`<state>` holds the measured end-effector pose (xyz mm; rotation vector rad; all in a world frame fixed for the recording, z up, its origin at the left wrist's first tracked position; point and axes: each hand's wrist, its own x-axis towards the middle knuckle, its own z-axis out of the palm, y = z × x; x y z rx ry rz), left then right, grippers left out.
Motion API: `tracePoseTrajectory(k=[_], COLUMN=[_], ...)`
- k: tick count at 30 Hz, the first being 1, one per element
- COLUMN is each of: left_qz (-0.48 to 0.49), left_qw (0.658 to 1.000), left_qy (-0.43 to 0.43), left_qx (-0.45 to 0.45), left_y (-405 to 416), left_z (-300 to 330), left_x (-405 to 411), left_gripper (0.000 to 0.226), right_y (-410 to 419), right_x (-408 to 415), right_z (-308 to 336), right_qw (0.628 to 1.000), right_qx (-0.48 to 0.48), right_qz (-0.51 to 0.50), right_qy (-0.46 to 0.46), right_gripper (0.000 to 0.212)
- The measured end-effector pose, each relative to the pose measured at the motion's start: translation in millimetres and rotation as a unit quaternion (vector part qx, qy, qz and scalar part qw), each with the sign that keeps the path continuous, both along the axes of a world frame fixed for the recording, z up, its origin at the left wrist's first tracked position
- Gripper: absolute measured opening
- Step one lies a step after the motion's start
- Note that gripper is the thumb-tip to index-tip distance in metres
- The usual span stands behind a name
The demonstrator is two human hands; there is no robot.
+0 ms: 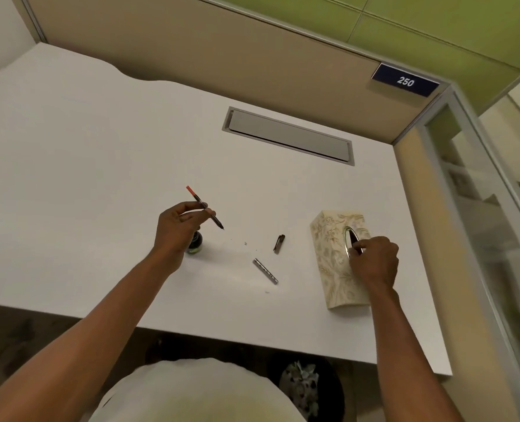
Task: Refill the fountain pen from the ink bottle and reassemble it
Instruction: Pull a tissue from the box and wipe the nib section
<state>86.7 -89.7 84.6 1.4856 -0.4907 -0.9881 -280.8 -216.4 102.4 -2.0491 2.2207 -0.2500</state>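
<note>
My left hand (176, 226) pinches the pen's inner section (205, 208), a thin black part with a red converter end pointing up-left and the nib pointing down-right, held above the desk. Just below that hand stands the dark ink bottle (195, 243), partly hidden by my wrist. The silver pen barrel (265, 271) lies on the white desk (100, 147) between my hands. The dark cap (279, 243) with its clip lies a little beyond it. My right hand (374, 260) rests on the floral tissue box (334, 266), fingers curled at its oval slot; whether it grips a tissue is hidden.
A grey cable hatch (287, 135) is set into the desk farther back. Small dark ink specks (245, 243) mark the desk near the cap. A partition wall with a "250" sign (404, 82) stands behind. A bin (306, 388) sits under the desk's near edge.
</note>
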Motion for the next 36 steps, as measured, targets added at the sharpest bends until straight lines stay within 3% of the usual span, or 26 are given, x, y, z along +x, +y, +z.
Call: tracePoseTrajectory(k=[6,11,14,19,24,33,36], left_qz=[-0.037,-0.059,-0.066,-0.066,-0.066,-0.078,-0.079], left_qw=[0.999,0.998,0.997,0.997,0.997,0.996,0.996], left_qy=[0.018,0.027,0.036,0.036,0.035,0.045,0.048], left_qx=[-0.003,0.0,-0.002,0.004,0.001,0.005,0.005], left_y=[-7.9,-11.5,-12.4,-12.0,-11.4,-12.3,-12.8], left_z=[3.8,6.7,9.8,13.7,15.3,10.2,11.2], left_x=[-28.3,-45.8,-54.2,-61.3,-65.6,-71.3,-73.8], left_gripper=[0.016,0.016,0.015,0.015,0.013,0.014,0.013], right_y=[-9.2,-11.1,-11.2,-12.6,-10.5,-5.7,-3.0], right_x=[-3.8,-1.6,-1.3,-4.5,-8.2,-13.4,-16.2], right_z=[1.1,3.7,2.9,-2.6,-2.2,18.3,30.6], right_qw=[1.0,0.995,0.991,0.99,0.989,0.959,0.929], right_qx=[0.013,0.05,0.052,0.044,0.041,0.064,0.066], right_qz=[-0.009,-0.024,-0.037,-0.049,-0.04,-0.069,-0.085], right_qy=[-0.004,-0.077,-0.114,-0.128,-0.139,-0.268,-0.355], right_gripper=[0.017,0.022,0.015,0.024,0.019,0.019,0.016])
